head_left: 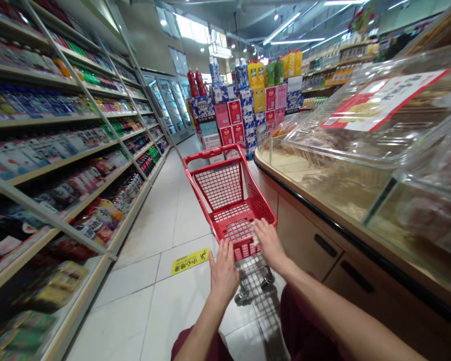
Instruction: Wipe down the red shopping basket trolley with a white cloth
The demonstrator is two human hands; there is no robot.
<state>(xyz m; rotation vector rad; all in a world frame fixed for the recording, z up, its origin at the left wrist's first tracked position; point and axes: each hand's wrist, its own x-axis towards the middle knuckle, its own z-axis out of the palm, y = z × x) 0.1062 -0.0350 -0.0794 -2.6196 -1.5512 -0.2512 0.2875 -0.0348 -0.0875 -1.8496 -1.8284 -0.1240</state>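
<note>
A red plastic shopping cart (231, 225) with a grid basket stands on the tiled floor just in front of me, nothing lying in its basket. My left hand (224, 271) is at the near left part of its rim, fingers stretched and thumb apart; the fingertips appear to touch the edge. Farther right, my right hand (269, 245) has its fingers bent over the near rim. A small pale thing shows by those fingers, too blurred to name. The palms' undersides are hidden.
Tall drink shelves (78, 118) line the left side. On the right, close to the cart, runs a wooden counter (304, 225) with clear packaged food (342, 130). Stacked drink cartons (235, 118) stand ahead. A yellow floor sticker (190, 260) lies left of the cart.
</note>
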